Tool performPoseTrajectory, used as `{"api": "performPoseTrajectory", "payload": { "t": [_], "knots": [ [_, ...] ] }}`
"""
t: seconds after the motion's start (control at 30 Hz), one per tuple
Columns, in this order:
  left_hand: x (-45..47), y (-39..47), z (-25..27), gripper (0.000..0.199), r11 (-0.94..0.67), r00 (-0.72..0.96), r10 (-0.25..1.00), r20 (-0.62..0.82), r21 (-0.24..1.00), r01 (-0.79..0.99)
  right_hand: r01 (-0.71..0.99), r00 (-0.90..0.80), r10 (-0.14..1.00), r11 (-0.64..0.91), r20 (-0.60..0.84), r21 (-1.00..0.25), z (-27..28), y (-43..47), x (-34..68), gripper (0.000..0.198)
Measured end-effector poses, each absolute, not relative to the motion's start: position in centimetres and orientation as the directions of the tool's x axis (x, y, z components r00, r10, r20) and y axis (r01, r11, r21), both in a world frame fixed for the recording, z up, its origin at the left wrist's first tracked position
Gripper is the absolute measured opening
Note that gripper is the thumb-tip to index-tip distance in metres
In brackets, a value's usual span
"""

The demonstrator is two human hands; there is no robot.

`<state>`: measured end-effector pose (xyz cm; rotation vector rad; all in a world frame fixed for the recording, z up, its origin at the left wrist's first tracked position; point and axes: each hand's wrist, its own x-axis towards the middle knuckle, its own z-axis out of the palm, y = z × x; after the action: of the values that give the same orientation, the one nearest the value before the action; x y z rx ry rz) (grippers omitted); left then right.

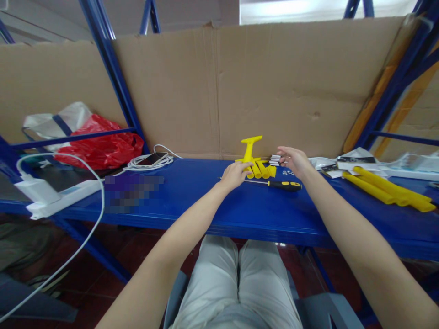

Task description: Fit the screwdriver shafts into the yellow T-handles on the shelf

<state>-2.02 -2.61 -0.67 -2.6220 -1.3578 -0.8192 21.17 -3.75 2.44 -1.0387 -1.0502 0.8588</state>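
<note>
Trousers (219, 278): pale, below the blue bench (192, 192).
Left hand (236, 176): grasping an upright yellow T-shaped piece (250, 150) beside yellow tubes (263, 170).
Right hand (295, 160): loosely curled beside white strips (274, 160); grip unclear.
Screwdriver (285, 185): lying before the tubes.

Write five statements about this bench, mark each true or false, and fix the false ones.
1. The left hand is at the yellow T-shaped piece. True.
2. The screwdriver has a black and yellow handle. True.
3. The screwdriver lies on the floor. False: it lies on the blue table.
4. The long yellow tubes lie right of the screwdriver. True.
5. The red bag is at the picture's right edge. False: the red bag is on the left side.
</note>
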Motion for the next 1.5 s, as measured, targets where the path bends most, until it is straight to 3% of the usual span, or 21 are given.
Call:
{"api": "performPoseTrajectory", "payload": {
  "t": [0.13,0.27,0.6,1.0,1.5],
  "knots": [
    [-2.7,-2.4,-0.5,0.036,-0.405,0.288,0.865,0.412,0.232,0.885,-0.034,0.293,0.925,0.261,0.24,-0.965,2.3,-3.7,21.0,0.005],
    [-3.2,-1.8,-0.6,0.035,-0.326,0.224,0.906,0.358,0.255,0.91,0.006,0.279,0.93,0.246,0.238,-0.969,2.1,-3.5,21.1,0.004],
    [-2.7,-1.3,-1.0,0.038,-0.388,0.319,0.896,0.309,0.194,0.901,0.143,0.254,0.947,0.161,0.194,-0.976,1.9,-3.7,20.4,0.009],
    [-2.4,-0.6,-1.9,0.044,-0.458,0.413,0.882,0.226,0.206,0.865,0.21,0.234,0.953,0.147,0.195,-0.967,1.6,-3.6,19.9,0.01],
    [-2.4,-0.2,-2.2,0.05,-0.437,0.391,0.893,0.221,0.224,0.871,0.279,0.209,0.955,0.146,0.209,-0.949,1.3,-3.5,20.1,0.005]
  ]
}}
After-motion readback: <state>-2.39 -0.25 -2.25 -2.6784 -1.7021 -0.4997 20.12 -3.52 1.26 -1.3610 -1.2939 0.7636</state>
